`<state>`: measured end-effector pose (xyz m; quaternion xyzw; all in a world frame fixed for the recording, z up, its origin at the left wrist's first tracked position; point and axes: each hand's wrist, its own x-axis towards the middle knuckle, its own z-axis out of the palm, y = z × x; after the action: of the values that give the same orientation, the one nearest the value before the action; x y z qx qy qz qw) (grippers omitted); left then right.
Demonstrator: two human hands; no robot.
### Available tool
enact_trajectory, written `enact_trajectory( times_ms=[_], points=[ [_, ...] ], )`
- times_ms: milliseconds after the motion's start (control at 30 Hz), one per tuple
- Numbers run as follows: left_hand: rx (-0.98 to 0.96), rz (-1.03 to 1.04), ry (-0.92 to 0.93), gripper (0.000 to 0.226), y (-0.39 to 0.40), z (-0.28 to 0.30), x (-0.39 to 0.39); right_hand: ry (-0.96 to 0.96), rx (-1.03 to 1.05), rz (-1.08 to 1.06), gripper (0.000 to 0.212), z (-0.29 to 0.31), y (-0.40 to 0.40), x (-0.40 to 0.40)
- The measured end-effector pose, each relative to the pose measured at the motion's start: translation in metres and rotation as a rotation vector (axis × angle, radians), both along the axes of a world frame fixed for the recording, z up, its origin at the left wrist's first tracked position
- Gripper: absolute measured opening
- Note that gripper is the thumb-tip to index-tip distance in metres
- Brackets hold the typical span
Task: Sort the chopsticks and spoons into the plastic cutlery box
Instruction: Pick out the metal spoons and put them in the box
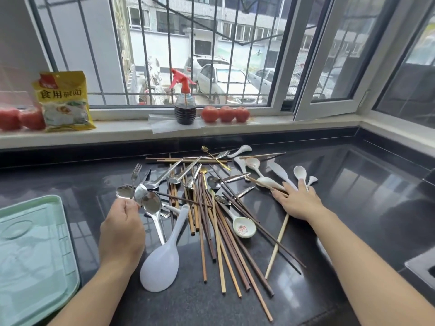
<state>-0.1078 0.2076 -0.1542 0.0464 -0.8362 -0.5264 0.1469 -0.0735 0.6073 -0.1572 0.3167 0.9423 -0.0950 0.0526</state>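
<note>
left hand [122, 228]: bare, no ring, no watch | right hand [300, 202]: bare, no ring | forearms: both bare, no sleeves in view | nails: short, unpainted

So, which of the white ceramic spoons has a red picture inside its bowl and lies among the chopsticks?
The white ceramic spoon with the red mark, bowl toward the viewer, lying over the brown wooden chopsticks mid-pile. The plain ones lie farther back, right.

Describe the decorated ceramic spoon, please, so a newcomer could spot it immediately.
Start at the cutlery pile on the dark countertop. Between the two forearms, a white ceramic spoon lies on the brown chopsticks. Its bowl bears a red mark, unlike the plain white rice paddle left of it.
</note>
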Motion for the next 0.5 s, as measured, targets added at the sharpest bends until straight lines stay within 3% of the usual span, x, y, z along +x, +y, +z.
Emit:
enact_trajectory(
  times_ms=[500],
  points=[
    [0.047,0.006,-0.009,0.034,0.0006,0.0033,0.0007,-0.024,0.036,0.075,0.069,0.0054,-0.0015,-0.0074]
  ],
)
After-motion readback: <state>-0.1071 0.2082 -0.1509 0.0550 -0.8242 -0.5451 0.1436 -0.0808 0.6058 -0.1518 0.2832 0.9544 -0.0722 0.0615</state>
